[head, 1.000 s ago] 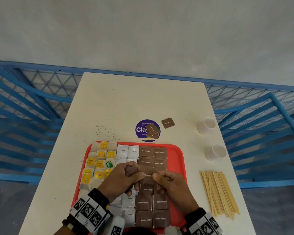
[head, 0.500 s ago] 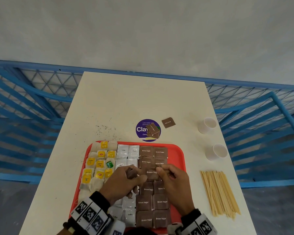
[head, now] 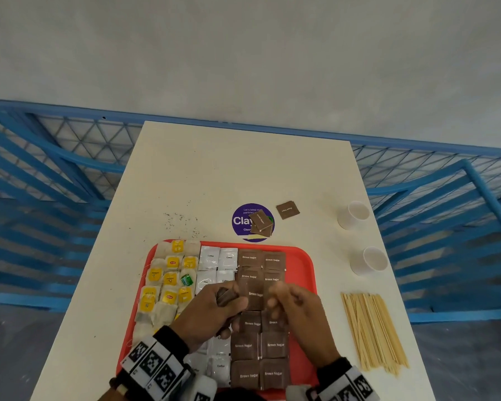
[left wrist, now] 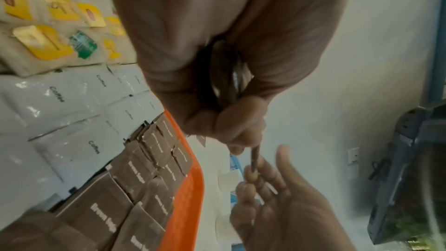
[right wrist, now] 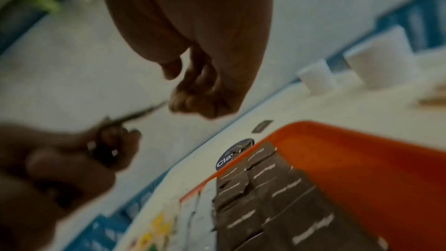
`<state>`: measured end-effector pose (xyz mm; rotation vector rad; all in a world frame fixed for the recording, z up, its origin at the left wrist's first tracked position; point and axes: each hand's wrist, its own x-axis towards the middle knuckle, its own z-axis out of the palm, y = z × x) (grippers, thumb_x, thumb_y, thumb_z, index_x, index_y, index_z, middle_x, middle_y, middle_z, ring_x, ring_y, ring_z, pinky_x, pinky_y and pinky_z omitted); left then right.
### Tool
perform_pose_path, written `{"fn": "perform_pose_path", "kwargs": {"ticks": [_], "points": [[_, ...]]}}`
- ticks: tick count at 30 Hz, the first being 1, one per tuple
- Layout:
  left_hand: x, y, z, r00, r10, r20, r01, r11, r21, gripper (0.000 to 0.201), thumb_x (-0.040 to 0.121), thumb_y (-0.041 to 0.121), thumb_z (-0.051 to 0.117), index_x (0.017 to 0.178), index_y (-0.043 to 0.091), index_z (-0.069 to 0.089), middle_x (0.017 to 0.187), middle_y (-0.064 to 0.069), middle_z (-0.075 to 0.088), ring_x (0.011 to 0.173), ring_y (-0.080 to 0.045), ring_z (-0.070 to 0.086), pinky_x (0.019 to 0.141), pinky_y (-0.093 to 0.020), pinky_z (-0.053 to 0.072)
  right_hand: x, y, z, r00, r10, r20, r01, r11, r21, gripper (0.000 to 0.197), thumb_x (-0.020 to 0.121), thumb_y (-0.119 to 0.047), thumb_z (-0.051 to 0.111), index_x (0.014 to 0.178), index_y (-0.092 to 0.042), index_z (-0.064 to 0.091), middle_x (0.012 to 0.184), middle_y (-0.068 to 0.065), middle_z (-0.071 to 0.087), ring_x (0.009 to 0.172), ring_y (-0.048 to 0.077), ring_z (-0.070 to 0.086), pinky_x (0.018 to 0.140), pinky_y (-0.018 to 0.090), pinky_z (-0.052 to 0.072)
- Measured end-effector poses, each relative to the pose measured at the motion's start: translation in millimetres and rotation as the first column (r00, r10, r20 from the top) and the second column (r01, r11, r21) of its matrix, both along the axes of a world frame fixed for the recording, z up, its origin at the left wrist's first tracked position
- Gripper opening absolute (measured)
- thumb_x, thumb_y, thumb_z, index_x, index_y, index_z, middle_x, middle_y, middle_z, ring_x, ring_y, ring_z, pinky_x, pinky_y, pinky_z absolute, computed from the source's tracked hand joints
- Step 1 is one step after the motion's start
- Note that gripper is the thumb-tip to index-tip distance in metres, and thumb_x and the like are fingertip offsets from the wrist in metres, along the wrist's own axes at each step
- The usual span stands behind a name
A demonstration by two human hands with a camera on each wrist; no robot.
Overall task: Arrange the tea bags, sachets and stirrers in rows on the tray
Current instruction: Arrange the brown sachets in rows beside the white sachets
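Your left hand (head: 211, 309) holds a small stack of brown sachets (left wrist: 229, 75) in a closed fist above the tray (head: 304, 273), over its middle. One sachet (head: 255, 296) sticks out of that stack toward your right hand (head: 295, 311), edge-on in the wrist views, its flat face up and its print reading across the tray. Your right fingers (left wrist: 255, 175) are loosely curled just beside its free edge; whether they pinch it cannot be told. The gap in the brown columns lies directly beneath, so the right hand is nearer. The stirrers (head: 373, 331) lie off the tray to its right, long axis running near to far.
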<state>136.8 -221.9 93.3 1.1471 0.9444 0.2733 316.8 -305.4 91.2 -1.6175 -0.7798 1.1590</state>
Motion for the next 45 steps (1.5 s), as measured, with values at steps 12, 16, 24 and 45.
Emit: {"fn": "perform_pose_path", "kwargs": {"ticks": [12,16,24,45], "points": [[-2.2,-1.5,-11.6,0.995,0.015,0.098,-0.007,0.996,-0.085,0.028,0.093,0.015,0.061,0.121,0.013,0.064,0.059,-0.003,0.061,0.050,-0.012,0.055,0.044,-0.023,0.042,5.5,-8.7,-14.2,0.994,0.102,0.043,-0.098,0.992,-0.079,0.025,0.092,-0.029,0.065,0.078,-0.010,0.071,0.063,0.000,0.065,0.057,0.010,0.055,0.057,0.022,0.045],[-8.1,0.4,-13.5,0.992,-0.011,0.124,0.024,0.994,-0.105,0.031,0.093,0.016,0.062,0.124,0.015,0.064,0.061,-0.002,0.062,0.052,-0.012,0.055,0.045,-0.023,0.043,4.9,-5.7,-8.8,0.997,0.021,0.069,-0.017,0.999,-0.051,0.037,0.093,-0.041,0.059,0.071,-0.013,0.066,0.062,-0.002,0.063,0.058,0.009,0.056,0.058,0.023,0.046],[-9.7,0.7,-22.6,0.993,-0.070,0.094,0.079,0.992,-0.094,0.025,0.094,0.019,0.066,0.118,0.016,0.070,0.061,-0.008,0.061,0.053,-0.017,0.054,0.046,-0.024,0.043,0.5,2.6,-11.7,0.993,-0.005,0.117,-0.001,0.999,0.052,0.015,0.083,-0.028,0.078,0.077,-0.014,0.075,0.073,0.003,0.073,0.067,0.020,0.066,0.068,0.033,0.054],[-16.0,-2.5,-53.9,0.987,0.115,-0.115,-0.136,0.972,-0.194,0.025,0.096,0.019,0.063,0.094,-0.006,0.066,0.086,-0.024,0.069,0.059,-0.021,0.058,0.046,-0.024,0.042,64.5,46.1,-97.9,0.960,0.019,0.281,0.071,0.949,-0.307,0.017,0.086,-0.023,0.074,0.069,-0.019,0.077,0.076,-0.005,0.075,0.074,0.009,0.067,0.073,0.026,0.049]]}}
